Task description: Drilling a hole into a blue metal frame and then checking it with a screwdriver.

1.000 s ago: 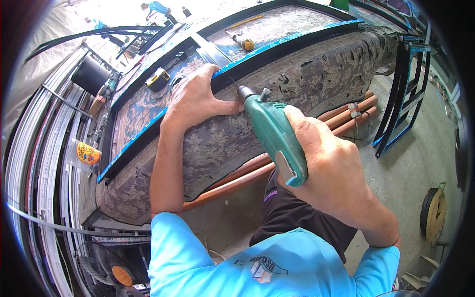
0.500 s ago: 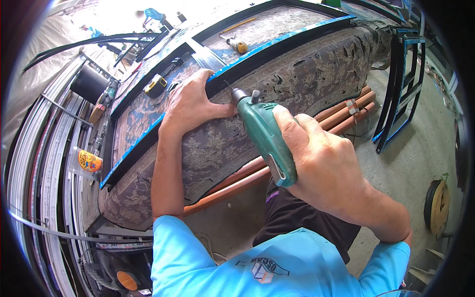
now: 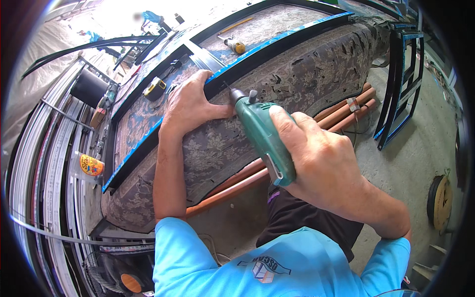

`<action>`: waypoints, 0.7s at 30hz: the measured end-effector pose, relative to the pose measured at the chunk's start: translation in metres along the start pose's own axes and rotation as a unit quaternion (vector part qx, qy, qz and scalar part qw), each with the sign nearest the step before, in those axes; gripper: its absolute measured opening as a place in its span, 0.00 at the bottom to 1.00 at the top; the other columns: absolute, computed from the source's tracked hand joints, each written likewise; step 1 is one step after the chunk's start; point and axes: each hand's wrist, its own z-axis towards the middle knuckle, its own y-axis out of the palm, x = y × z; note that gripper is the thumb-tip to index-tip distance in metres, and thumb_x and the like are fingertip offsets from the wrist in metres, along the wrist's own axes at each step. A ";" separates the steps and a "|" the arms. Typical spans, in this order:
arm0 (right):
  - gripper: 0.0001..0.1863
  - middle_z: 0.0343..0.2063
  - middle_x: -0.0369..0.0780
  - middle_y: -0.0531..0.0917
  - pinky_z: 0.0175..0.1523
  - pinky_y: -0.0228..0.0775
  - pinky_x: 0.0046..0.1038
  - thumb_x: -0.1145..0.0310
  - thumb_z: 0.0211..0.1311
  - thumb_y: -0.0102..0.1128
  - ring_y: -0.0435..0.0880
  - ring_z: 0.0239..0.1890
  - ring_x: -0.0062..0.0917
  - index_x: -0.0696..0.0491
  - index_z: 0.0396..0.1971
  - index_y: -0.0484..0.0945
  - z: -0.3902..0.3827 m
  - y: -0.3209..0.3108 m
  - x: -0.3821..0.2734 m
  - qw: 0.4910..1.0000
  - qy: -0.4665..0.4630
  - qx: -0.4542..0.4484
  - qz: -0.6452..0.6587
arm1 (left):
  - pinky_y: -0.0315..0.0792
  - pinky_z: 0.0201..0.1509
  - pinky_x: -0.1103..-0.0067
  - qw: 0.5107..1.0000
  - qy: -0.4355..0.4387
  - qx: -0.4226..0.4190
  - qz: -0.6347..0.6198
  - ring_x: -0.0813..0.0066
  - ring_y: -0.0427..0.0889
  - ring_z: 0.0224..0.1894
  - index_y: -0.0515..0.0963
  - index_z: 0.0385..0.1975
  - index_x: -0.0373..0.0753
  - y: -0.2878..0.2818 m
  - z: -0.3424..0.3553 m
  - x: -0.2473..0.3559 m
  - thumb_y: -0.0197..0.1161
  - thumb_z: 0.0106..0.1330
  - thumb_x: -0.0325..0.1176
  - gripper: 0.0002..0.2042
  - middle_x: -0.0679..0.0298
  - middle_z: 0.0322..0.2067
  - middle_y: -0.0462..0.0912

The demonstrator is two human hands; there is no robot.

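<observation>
Where tape measure (image 3: 155, 89) lies — frame rail (image 3: 267, 55) separates it from drill (image 3: 262, 136).

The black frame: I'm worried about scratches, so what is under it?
Through the openings of the black frame, a patterned covering shows underneath. What lies directly beneath its bars is hidden, as is anything under the covering.

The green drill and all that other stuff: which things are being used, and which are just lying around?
In use:
- green drill, held in the right hand
- black frame, with the left hand on it

Seemingly just lying about, with no hand on them:
- yellow tape measure
- brown poles
- round roll on the right
</observation>
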 end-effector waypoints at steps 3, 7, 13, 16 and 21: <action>0.34 0.34 0.53 0.82 0.31 0.82 0.35 0.66 0.53 0.69 0.88 0.28 0.42 0.65 0.60 0.70 -0.002 0.001 0.007 0.998 0.035 0.015 0.055 | 0.76 0.54 0.68 1.000 0.020 0.012 -0.008 0.54 0.85 0.49 0.76 0.53 0.26 0.002 0.002 -0.003 0.78 0.39 0.54 0.44 0.43 0.45 0.84; 0.35 0.42 0.54 0.84 0.43 0.84 0.41 0.67 0.52 0.70 0.88 0.39 0.48 0.61 0.62 0.72 -0.003 0.001 0.010 0.990 0.090 -0.002 0.111 | 0.76 0.52 0.69 0.998 0.044 0.040 -0.007 0.59 0.84 0.48 0.75 0.56 0.28 0.001 0.003 -0.015 0.77 0.44 0.52 0.42 0.47 0.46 0.83; 0.36 0.43 0.54 0.84 0.44 0.84 0.41 0.68 0.51 0.71 0.88 0.39 0.48 0.61 0.62 0.71 -0.009 0.006 0.010 0.989 0.094 0.004 0.117 | 0.71 0.55 0.73 0.955 -0.099 0.075 -0.268 0.66 0.81 0.46 0.76 0.58 0.32 -0.008 0.019 -0.016 0.55 0.71 0.44 0.24 0.56 0.44 0.81; 0.37 0.43 0.54 0.84 0.44 0.84 0.41 0.68 0.51 0.71 0.88 0.39 0.48 0.61 0.63 0.70 -0.011 0.007 0.008 0.987 0.093 0.009 0.128 | 0.71 0.56 0.71 0.991 -0.004 0.070 -0.115 0.64 0.81 0.48 0.83 0.51 0.35 -0.010 0.050 -0.038 0.55 0.73 0.46 0.21 0.56 0.47 0.83; 0.37 0.44 0.55 0.84 0.44 0.84 0.41 0.69 0.50 0.71 0.88 0.39 0.48 0.61 0.63 0.70 -0.012 0.011 0.005 0.988 0.090 0.017 0.124 | 0.68 0.61 0.72 0.979 0.192 0.031 -0.067 0.67 0.78 0.52 0.86 0.40 0.33 -0.004 0.094 -0.060 0.54 0.77 0.52 0.25 0.57 0.46 0.83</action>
